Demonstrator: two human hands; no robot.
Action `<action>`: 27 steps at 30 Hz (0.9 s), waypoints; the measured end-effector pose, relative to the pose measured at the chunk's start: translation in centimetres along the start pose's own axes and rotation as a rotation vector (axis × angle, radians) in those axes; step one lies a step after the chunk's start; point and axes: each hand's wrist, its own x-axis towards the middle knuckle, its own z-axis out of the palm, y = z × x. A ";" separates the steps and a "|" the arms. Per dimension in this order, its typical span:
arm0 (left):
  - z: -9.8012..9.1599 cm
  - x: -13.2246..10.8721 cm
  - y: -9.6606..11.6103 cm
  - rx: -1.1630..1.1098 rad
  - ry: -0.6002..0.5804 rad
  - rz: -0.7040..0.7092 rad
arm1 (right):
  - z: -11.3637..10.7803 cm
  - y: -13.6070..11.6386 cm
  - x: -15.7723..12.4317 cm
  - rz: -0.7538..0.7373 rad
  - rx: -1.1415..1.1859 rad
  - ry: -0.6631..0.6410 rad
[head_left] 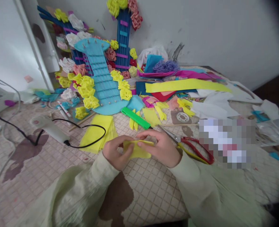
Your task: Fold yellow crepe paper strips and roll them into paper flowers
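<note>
A small sheet of yellow crepe paper (139, 152) is pinched between both hands low over the table. My left hand (118, 152) grips its left end between thumb and fingers. Along the upper right edge, my right hand (162, 148) has its thumb and fingers closed on the same paper, which looks folded or rolled at the top. Just left of my left hand lies a stack of yellow paper squares (95, 132). A green utility knife (136, 118) rests beyond the hands. Red-handled scissors (198, 149) lie beside my right hand, their handles partly behind my sleeve.
A light blue paper guitar (101, 75) with yellow paper flowers leans at the back, before dark blue guitars (122, 41). At left is a white glue gun (49, 129) with its black cord. A yellow strip (186, 85), paper scraps and a tape roll (183, 117) lie right of centre.
</note>
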 end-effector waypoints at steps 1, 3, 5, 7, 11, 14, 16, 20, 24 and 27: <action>0.0 0.1 -0.1 -0.009 0.029 -0.004 | 0.0 0.0 0.0 0.007 -0.016 0.005; -0.2 0.2 -0.3 -0.031 0.073 0.000 | 0.1 -0.1 0.1 -0.007 -0.055 0.038; -0.2 0.4 -0.6 -0.023 0.072 0.023 | 0.2 -0.1 0.1 -0.070 -0.117 0.077; -0.2 0.4 -0.7 -0.020 0.036 0.034 | 0.2 -0.1 0.0 -0.122 -0.150 0.048; 0.2 0.3 -0.4 -0.216 0.003 -0.080 | 0.4 0.0 -0.2 -0.013 -0.042 -0.044; 0.6 0.2 0.0 -0.477 -0.023 -0.262 | 0.6 0.3 -0.2 0.135 0.092 0.057; 0.8 0.2 0.1 -0.610 -0.056 -0.371 | 0.8 0.4 -0.2 0.211 0.185 0.089; 1.0 0.3 -0.3 -0.685 -0.009 -0.428 | 1.1 0.4 -0.2 0.270 0.256 -0.040; 0.8 0.4 -0.5 -0.665 0.042 -0.420 | 1.1 0.2 -0.3 0.217 0.198 -0.114; 0.6 0.2 0.1 -0.622 0.012 -0.410 | 1.1 0.3 -0.4 0.154 0.190 0.038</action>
